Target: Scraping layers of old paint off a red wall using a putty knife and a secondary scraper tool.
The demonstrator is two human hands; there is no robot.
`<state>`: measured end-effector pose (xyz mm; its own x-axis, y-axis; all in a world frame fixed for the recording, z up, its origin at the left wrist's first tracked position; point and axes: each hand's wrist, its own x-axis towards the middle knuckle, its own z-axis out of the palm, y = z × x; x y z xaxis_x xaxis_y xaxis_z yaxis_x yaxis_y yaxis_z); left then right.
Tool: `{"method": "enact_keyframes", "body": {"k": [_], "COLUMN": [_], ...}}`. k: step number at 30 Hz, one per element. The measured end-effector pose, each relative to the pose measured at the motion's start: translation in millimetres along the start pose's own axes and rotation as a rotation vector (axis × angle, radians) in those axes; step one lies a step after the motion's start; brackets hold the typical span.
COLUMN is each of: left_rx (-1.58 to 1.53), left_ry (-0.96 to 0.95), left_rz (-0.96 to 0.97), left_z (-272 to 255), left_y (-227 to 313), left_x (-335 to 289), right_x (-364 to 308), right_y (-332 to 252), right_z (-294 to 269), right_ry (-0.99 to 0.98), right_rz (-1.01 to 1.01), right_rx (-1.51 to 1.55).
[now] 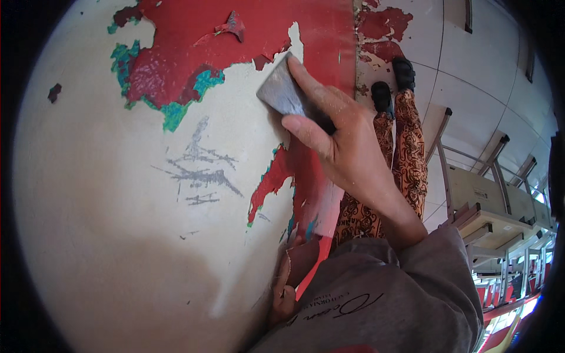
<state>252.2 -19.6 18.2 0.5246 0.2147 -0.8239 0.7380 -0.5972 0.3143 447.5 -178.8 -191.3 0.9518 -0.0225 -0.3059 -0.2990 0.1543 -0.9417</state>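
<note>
My right hand (350, 132) is closed round a scraper (282, 88) with a broad grey metal blade; the palm hides its handle. Index finger and thumb press along the blade, whose edge lies against the wall (106, 206) beside the red paint (235, 35). The bared wall surface is cream, with ragged teal bits along the paint edges. Low in the view, my left hand (284, 300) is close to the wall and partly hidden by my shirt. Its fingers hold a brownish-red sheet (303, 259) that looks like sandpaper.
Loose flakes of red paint (385, 26) lie on the tiled floor (465, 70) near my feet. Stacked chairs or desks (482, 200) with metal legs stand to the right. A curled paint flap (234, 26) sticks out from the wall, and grey scratches (200, 170) mark the cream area.
</note>
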Motion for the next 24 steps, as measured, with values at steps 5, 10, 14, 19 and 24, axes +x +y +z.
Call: {"method": "enact_keyframes", "body": {"k": [5, 10, 14, 19, 24], "left_rx": [-0.009, -0.041, -0.060, -0.084, -0.132], "left_ry": [0.023, 0.038, 0.041, 0.065, 0.050], "left_rz": [-0.026, -0.039, -0.039, -0.087, -0.139], "left_z": [-4, -4, -2, -3, 0], "left_y": [-2, -10, -13, -14, -22], "left_x": [-15, -14, -15, -26, -22], "right_x": [-4, 3, 3, -9, -4], "right_y": [-8, -15, -12, -23, -16], "right_z": [1, -11, -6, -6, -3], "right_ry": [-0.011, -0.104, -0.014, -0.099, -0.037], "right_rz": [0.096, 0.166, 0.095, 0.195, 0.141], "right_rx": [0.003, -0.077, -0.090, -0.119, -0.087]}}
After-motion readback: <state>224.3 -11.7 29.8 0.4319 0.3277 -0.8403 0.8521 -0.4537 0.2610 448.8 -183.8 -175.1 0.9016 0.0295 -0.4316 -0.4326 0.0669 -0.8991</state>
